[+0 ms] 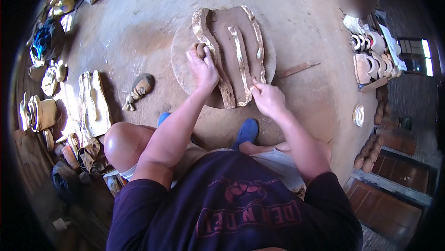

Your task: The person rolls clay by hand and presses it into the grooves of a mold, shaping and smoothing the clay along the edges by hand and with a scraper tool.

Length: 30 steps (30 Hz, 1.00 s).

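A plaster-like mould [200, 27] with pale, rough rims and a brown clay lining lies on a round board [181, 42] on the floor. A narrow pale ridge [239, 51] runs lengthwise down its middle. At the mould's left rim, my left hand [204, 71] is closed around a brown lump of clay [200, 50]. My right hand [270, 99] is by the lower right end of the mould, fingers curled, with thumb and fingertips at the rim. Whether anything small is pinched there is hidden.
A tied cloth bag [141, 85] lies on the floor to the left, near another pale mould [94, 105]. A flat wooden stick [298, 69] lies right of the board. Curved pale pieces [378, 65] are stacked at the right. My blue shoe [247, 131] is close below the board.
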### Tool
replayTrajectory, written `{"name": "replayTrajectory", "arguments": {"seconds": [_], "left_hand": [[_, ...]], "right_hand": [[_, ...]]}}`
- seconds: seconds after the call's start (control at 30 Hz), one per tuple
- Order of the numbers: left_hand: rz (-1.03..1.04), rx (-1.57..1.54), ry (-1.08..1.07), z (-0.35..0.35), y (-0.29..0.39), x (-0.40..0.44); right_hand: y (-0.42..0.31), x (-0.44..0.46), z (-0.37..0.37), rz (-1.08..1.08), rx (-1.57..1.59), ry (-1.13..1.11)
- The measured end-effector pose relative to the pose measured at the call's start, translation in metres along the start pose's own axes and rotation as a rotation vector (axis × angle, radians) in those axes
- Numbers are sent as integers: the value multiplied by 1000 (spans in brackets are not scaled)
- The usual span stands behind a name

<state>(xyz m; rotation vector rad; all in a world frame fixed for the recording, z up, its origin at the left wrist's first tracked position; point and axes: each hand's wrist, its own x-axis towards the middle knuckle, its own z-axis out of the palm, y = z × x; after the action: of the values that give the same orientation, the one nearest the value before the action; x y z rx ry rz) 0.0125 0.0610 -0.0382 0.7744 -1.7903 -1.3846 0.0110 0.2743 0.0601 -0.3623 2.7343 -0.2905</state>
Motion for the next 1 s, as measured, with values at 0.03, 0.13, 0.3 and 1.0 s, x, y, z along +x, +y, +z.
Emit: {"name": "replayTrajectory", "arguments": {"seconds": [0.03, 0.13, 0.3, 1.0], "left_hand": [[-1, -5, 4, 1, -1, 1], [7, 0, -31, -3, 1, 2], [-27, 30, 10, -2, 2, 0], [-13, 7, 14, 0, 2, -10]], "right_hand": [[6, 12, -4, -47, 32, -12], [7, 49, -18, -102, 52, -56], [3, 31, -21, -175, -95, -155], [16, 55, -10, 84, 598, -70]]}}
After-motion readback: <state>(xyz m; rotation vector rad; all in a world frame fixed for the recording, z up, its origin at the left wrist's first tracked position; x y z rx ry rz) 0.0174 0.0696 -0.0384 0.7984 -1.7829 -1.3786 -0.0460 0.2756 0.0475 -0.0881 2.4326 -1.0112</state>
